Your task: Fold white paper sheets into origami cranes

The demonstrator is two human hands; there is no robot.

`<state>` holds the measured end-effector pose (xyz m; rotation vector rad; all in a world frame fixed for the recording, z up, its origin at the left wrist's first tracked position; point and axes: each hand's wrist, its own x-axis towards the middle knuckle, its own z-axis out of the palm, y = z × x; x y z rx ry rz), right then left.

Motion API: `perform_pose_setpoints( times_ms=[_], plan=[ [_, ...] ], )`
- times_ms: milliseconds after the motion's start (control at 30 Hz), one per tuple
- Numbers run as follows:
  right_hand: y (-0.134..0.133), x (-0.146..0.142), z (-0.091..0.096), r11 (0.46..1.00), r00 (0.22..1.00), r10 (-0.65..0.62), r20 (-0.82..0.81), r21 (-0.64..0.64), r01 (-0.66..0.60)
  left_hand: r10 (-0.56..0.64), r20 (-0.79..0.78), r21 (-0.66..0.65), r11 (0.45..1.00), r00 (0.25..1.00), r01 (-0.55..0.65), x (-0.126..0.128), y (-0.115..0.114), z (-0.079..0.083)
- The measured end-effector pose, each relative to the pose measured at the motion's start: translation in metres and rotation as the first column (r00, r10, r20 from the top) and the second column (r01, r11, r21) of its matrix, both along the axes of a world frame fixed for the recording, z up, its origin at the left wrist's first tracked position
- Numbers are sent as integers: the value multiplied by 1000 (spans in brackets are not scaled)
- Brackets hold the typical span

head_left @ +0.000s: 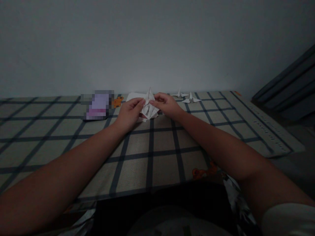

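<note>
A partly folded white paper figure (149, 106) with a pointed tip is held up between both hands over a checked sheet (152, 147). My left hand (130, 113) pinches its left side with thumb and fingers closed. Its right side is pinched by my right hand (166, 105). A flat white paper sheet (134, 96) lies just behind the figure.
Two finished white paper cranes (191, 99) (180, 94) stand on the sheet at the back right. A blurred purple-white object (97, 105) lies to the left, with a small orange print (117, 101) beside it. A pale wall rises behind; the bed edge drops off at right.
</note>
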<state>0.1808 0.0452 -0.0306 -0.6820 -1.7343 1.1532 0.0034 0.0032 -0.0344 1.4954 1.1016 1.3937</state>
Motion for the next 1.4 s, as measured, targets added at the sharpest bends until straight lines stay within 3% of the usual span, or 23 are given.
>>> perform_pose_setpoints(
  times_ms=[200, 333, 567, 833, 1400],
  plan=[
    [0, 3, 1, 995, 996, -84, 36, 56, 81, -71, 14, -53, 996, 997, 71, 2, -4, 4],
    [1, 2, 2, 990, 994, -99, 41, 105, 94, -7, -32, -68, 998, 999, 5, 2, -5, 7],
    [2, -1, -2, 999, 1000, 26, 1, -36, -26, 2, -49, -18, 1000, 999, -3, -1, -3, 7],
    [4, 2, -2, 1000, 1000, 18, 2, -8, -18, 21, -45, -26, 999, 999, -22, -2, 1, 2],
    [2, 2, -2, 999, 1000, 5, 10, -33, -4, 103, -67, -90, 990, 992, -109, -2, -4, 14]
  ],
)
